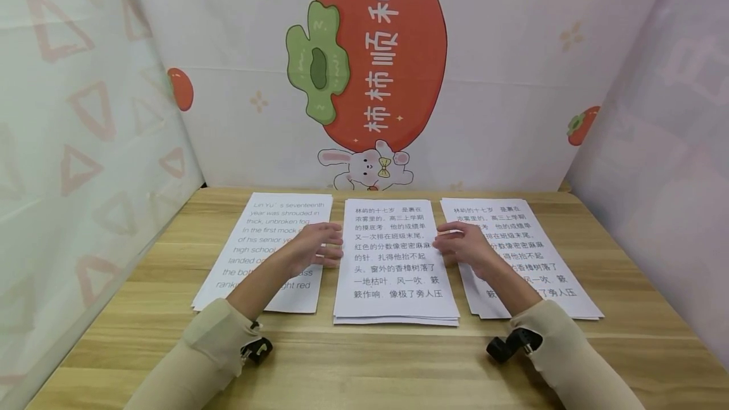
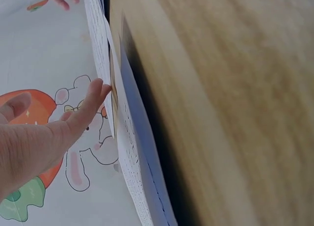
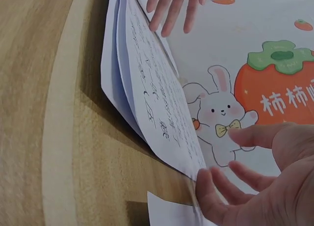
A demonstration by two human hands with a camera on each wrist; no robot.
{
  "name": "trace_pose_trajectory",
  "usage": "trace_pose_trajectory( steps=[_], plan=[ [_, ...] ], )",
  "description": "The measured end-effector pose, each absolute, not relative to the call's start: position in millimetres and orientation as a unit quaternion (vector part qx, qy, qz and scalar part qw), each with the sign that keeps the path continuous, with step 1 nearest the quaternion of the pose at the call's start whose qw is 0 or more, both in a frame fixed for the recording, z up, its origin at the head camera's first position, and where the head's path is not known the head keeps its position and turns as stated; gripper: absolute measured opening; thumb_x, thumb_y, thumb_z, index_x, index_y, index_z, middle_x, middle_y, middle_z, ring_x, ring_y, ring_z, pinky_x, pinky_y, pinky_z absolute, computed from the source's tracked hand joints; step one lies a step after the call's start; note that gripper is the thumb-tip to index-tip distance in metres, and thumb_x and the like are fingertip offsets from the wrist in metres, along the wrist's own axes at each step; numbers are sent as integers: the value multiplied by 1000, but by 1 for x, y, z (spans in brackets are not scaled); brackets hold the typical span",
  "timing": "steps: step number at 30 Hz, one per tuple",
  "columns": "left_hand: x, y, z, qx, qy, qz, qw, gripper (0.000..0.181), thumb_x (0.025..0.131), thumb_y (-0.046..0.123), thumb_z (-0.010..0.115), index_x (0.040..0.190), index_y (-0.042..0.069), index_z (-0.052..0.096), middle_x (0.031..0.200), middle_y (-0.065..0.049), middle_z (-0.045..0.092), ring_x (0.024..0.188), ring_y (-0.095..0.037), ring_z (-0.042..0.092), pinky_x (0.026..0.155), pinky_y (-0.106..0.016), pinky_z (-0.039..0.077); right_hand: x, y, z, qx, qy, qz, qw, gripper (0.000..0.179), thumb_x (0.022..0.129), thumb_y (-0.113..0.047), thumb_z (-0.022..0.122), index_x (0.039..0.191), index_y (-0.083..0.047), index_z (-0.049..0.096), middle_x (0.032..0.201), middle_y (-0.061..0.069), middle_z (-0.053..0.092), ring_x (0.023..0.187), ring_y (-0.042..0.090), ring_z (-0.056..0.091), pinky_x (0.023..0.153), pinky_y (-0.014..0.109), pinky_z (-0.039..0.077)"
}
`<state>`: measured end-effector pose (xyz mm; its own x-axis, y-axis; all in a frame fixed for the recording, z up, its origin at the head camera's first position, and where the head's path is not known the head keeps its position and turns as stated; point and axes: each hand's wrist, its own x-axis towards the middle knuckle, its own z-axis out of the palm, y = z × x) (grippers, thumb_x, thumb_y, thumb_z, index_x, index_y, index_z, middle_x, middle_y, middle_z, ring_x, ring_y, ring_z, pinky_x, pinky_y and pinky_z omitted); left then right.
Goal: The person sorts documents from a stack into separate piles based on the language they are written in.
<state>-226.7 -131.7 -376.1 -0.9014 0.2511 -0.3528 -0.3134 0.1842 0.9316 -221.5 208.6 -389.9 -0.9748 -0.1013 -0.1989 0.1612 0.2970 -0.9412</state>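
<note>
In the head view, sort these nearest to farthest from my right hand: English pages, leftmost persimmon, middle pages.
1. Middle pages, just left of the right hand.
2. English pages, farther left.
3. Leftmost persimmon, printed on the backdrop, far left.

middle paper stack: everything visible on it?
The middle paper stack is several white sheets, the top one printed with dark Chinese text, upright in the head view. It lies on the wood-grain table between the left papers and right papers, lower sheets peeking past its near edge. The left hand and right hand flank it; fingertip contact is unclear.
</note>
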Motion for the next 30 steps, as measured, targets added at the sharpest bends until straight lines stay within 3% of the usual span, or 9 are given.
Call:
trace_pose_trajectory(
  steps=[5,8,13,21,30],
  plan=[
    [-227,-131,-376,-20,739,636,223,50,108,18,48,153,-3,39,148,-31,47,128,-44,60,102,-48,57,-219,208,-385,55,809,-575,110,53,99,-9,70,145,5,49,139,28,57,114,31,69,87,35,63],
    [-227,-130,-376,-20,738,637,223,51,108,18,48,153,-3,39,148,-31,47,128,-45,59,103,-48,57,-219,210,-384,56,805,-580,110,54,99,-10,69,146,6,48,140,29,57,111,28,71,88,36,63],
    [-226,-129,-375,-21,738,637,221,50,107,18,48,152,-3,40,147,-31,47,128,-45,59,102,-48,57,-220,216,-386,47,788,-603,115,54,101,-9,67,147,8,45,135,28,61,99,19,74,87,34,64],
    [-226,-130,-377,-20,738,637,222,51,108,18,48,153,-3,39,148,-31,47,128,-45,59,103,-49,56,-220,219,-391,38,761,-634,130,55,102,-8,65,149,11,42,127,25,66,95,15,74,86,32,63],
    [-226,-131,-377,-18,735,640,222,51,108,18,47,153,-4,39,148,-31,47,128,-45,59,102,-49,57,-223,213,-389,51,757,-640,123,59,99,-9,69,150,6,44,109,8,70,89,9,68,77,25,60]
  ],
)
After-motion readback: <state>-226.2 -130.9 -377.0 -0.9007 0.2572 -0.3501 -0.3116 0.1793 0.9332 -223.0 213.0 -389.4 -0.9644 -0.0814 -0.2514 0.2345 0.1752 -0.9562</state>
